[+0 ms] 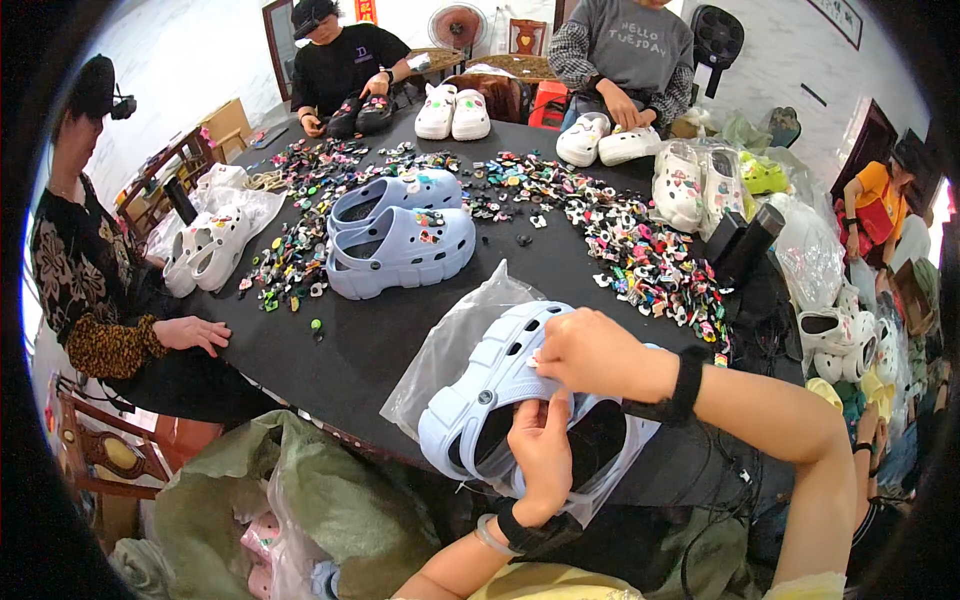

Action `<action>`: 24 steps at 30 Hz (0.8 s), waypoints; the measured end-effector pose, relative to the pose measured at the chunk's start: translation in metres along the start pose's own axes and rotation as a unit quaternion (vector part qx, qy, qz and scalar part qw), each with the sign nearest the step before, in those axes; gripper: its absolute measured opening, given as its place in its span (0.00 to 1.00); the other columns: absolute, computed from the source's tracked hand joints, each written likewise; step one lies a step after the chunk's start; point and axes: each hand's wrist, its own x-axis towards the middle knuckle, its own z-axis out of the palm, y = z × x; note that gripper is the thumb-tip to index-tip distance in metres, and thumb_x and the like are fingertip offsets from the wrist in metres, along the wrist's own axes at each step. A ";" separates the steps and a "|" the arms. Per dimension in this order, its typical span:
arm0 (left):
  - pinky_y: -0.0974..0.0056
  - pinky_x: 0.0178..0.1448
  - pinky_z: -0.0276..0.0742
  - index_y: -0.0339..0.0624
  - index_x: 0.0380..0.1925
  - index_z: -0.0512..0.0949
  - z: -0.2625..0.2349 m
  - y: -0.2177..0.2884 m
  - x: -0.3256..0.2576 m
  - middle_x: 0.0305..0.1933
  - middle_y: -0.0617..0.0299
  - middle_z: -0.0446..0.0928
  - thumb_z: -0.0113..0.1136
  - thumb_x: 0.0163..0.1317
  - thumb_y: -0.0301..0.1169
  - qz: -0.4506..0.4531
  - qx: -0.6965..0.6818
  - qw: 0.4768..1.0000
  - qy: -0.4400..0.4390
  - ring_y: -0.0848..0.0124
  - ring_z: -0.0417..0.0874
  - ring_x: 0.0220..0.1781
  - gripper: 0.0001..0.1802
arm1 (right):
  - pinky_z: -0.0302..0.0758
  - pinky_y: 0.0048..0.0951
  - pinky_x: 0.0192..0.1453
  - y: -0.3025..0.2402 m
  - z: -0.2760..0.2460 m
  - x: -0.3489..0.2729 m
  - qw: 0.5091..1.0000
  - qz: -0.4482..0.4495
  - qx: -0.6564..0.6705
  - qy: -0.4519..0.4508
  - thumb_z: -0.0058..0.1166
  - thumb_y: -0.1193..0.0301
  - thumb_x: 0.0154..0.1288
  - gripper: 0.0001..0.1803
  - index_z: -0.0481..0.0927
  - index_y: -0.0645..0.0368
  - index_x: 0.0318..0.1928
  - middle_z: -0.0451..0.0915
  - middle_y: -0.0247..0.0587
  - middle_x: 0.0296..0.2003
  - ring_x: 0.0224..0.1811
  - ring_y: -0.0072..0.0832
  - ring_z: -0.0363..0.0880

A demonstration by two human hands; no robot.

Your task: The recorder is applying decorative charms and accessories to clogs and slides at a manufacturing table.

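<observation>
Blue shoe [470, 388]: right hand [598, 352] pinches a white piece [535, 360] on its top; left hand [541, 458], fingertips hidden inside, grip unclear, should support beneath.

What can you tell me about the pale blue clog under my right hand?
The pale blue clog looks like moulded foam, with a ridged sidewall, dark vent holes, a dark insole and a round rivet at the strap. It is tilted, toe pointing away and rightward, over a clear plastic bag at the black table. The right hand holds a small white piece against its top; the left hand has its fingers at the foot opening. The toe is partly hidden.
</observation>
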 end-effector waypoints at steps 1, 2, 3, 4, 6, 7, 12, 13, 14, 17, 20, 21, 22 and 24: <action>0.74 0.47 0.67 0.28 0.45 0.71 0.000 0.000 0.001 0.44 0.60 0.74 0.54 0.59 0.24 0.000 0.001 1.000 -0.002 0.79 0.72 0.42 0.14 | 0.72 0.37 0.31 0.000 -0.004 0.002 1.000 0.001 0.000 0.002 0.57 0.69 0.48 0.07 0.81 0.60 0.23 0.75 0.42 0.22 0.27 0.38 0.76; 0.74 0.46 0.67 0.28 0.45 0.71 0.000 0.000 0.001 0.44 0.61 0.74 0.53 0.59 0.24 0.005 -0.002 1.000 0.002 0.79 0.72 0.42 0.15 | 0.72 0.35 0.31 0.000 -0.007 0.003 0.995 0.080 0.049 -0.038 0.58 0.68 0.48 0.08 0.81 0.60 0.24 0.76 0.43 0.23 0.27 0.37 0.76; 0.74 0.46 0.67 0.28 0.46 0.71 0.000 0.000 0.002 0.44 0.61 0.74 0.53 0.59 0.24 0.012 -0.005 1.000 0.007 0.79 0.72 0.41 0.15 | 0.72 0.33 0.31 -0.004 -0.012 0.005 0.980 0.154 0.097 -0.078 0.59 0.67 0.47 0.09 0.82 0.60 0.26 0.77 0.43 0.23 0.27 0.37 0.77; 0.74 0.46 0.67 0.28 0.46 0.71 0.000 0.000 0.002 0.44 0.61 0.74 0.53 0.59 0.24 0.012 -0.004 1.000 0.007 0.79 0.72 0.41 0.15 | 0.72 0.33 0.31 -0.002 -0.009 0.004 0.980 0.154 0.097 -0.077 0.59 0.67 0.47 0.09 0.82 0.60 0.26 0.77 0.43 0.23 0.27 0.37 0.77; 0.74 0.46 0.67 0.28 0.47 0.70 -0.001 -0.003 0.002 0.44 0.61 0.74 0.53 0.59 0.24 0.015 0.008 1.000 0.014 0.79 0.72 0.41 0.16 | 0.73 0.30 0.31 0.006 -0.002 0.001 0.994 0.072 0.078 -0.029 0.60 0.66 0.47 0.11 0.82 0.61 0.27 0.78 0.42 0.24 0.26 0.35 0.78; 0.74 0.46 0.67 0.28 0.47 0.70 0.000 -0.003 0.002 0.44 0.61 0.74 0.53 0.59 0.24 0.015 0.009 1.000 0.013 0.79 0.72 0.41 0.16 | 0.73 0.30 0.31 0.010 -0.001 0.000 0.994 0.072 0.078 -0.028 0.60 0.66 0.47 0.11 0.82 0.61 0.27 0.78 0.42 0.24 0.26 0.35 0.78; 0.76 0.42 0.66 0.29 0.46 0.71 0.003 0.000 0.002 0.39 0.65 0.71 0.52 0.60 0.25 0.019 0.013 1.000 0.017 0.81 0.69 0.38 0.14 | 0.73 0.27 0.30 0.019 -0.007 0.000 0.965 0.122 0.228 -0.051 0.61 0.69 0.45 0.09 0.82 0.62 0.27 0.79 0.43 0.23 0.25 0.29 0.79; 0.76 0.42 0.66 0.29 0.46 0.71 0.003 0.000 0.002 0.39 0.65 0.71 0.52 0.60 0.25 0.018 0.013 1.000 0.013 0.81 0.69 0.38 0.14 | 0.73 0.27 0.30 0.021 -0.006 -0.001 0.965 0.125 0.227 -0.048 0.61 0.69 0.45 0.09 0.82 0.62 0.27 0.79 0.43 0.23 0.25 0.29 0.79; 0.76 0.41 0.66 0.29 0.46 0.71 0.003 0.000 0.001 0.39 0.65 0.71 0.52 0.60 0.25 0.015 0.026 0.999 0.016 0.81 0.69 0.38 0.15 | 0.74 0.27 0.29 0.022 -0.003 -0.003 0.960 0.119 0.253 -0.026 0.61 0.71 0.45 0.08 0.81 0.63 0.25 0.79 0.43 0.22 0.22 0.29 0.79; 0.76 0.41 0.66 0.29 0.47 0.71 0.002 0.000 0.001 0.40 0.64 0.72 0.52 0.60 0.25 0.016 0.037 0.999 0.014 0.82 0.70 0.37 0.15 | 0.72 0.32 0.34 0.019 -0.003 -0.003 0.939 0.175 0.290 -0.060 0.62 0.70 0.43 0.09 0.79 0.61 0.25 0.79 0.40 0.25 0.28 0.30 0.78; 0.76 0.42 0.66 0.28 0.46 0.71 0.002 0.002 0.000 0.42 0.63 0.72 0.52 0.60 0.24 0.012 0.034 0.999 0.018 0.82 0.70 0.39 0.15 | 0.58 0.31 0.45 0.025 -0.001 -0.002 0.984 0.100 0.146 -0.033 0.66 0.62 0.37 0.21 0.77 0.51 0.36 0.65 0.41 0.38 0.44 0.37 0.66; 0.76 0.42 0.66 0.28 0.46 0.71 0.002 0.002 0.000 0.42 0.63 0.72 0.52 0.60 0.24 0.011 0.036 0.999 0.017 0.82 0.70 0.39 0.15 | 0.58 0.31 0.45 0.028 -0.001 0.000 0.983 0.101 0.147 -0.032 0.66 0.62 0.37 0.21 0.77 0.51 0.36 0.65 0.41 0.38 0.44 0.37 0.66; 0.76 0.42 0.66 0.28 0.46 0.71 0.002 0.002 -0.001 0.42 0.63 0.73 0.52 0.59 0.24 0.013 0.042 0.999 0.024 0.82 0.70 0.39 0.15 | 0.59 0.33 0.46 0.029 -0.001 0.003 0.988 0.097 0.113 -0.027 0.67 0.61 0.35 0.28 0.74 0.51 0.42 0.66 0.44 0.40 0.45 0.40 0.66; 0.76 0.43 0.67 0.27 0.45 0.71 0.003 0.003 -0.001 0.42 0.63 0.73 0.52 0.59 0.23 0.016 0.052 0.998 0.029 0.81 0.70 0.39 0.15 | 0.60 0.35 0.47 0.033 0.001 0.009 0.992 0.095 0.082 -0.019 0.68 0.60 0.34 0.35 0.72 0.50 0.49 0.66 0.47 0.42 0.46 0.43 0.66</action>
